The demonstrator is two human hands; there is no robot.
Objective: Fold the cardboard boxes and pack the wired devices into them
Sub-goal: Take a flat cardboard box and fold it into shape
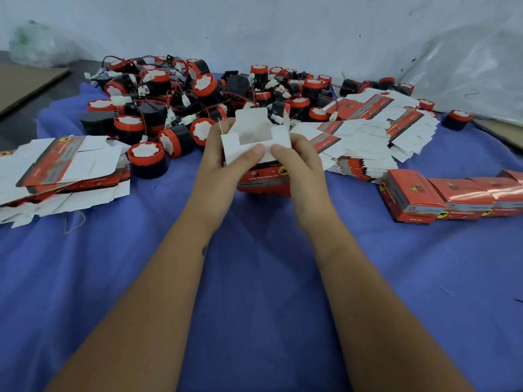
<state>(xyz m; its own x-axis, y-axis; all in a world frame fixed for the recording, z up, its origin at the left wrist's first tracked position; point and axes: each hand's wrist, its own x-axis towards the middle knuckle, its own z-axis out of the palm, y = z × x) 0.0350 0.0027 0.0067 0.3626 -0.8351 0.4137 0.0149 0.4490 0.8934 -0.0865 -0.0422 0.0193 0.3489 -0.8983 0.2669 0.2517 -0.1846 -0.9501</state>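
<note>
Both forearms stretched forward; left hand (219, 154) and right hand (297, 159) gripping a half-folded red-and-white cardboard box (259, 154) at mid-cloth, thumbs pressing its near white flap. Box interior hard to make out. Behind, toward the far edge of the blue cloth (254, 264), heaped black-and-red round wired devices (181, 97). Flat unfolded box blanks (62, 168) left, closed red boxes (441, 196) right.

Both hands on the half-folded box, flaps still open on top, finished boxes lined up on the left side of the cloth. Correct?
Not quite: the finished boxes are lined up on the right side of the cloth, not the left; the left holds a stack of flat unfolded boxes. The rest stands: the left hand and right hand both hold the half-folded box, flaps open on top. The head view shows it.
</note>
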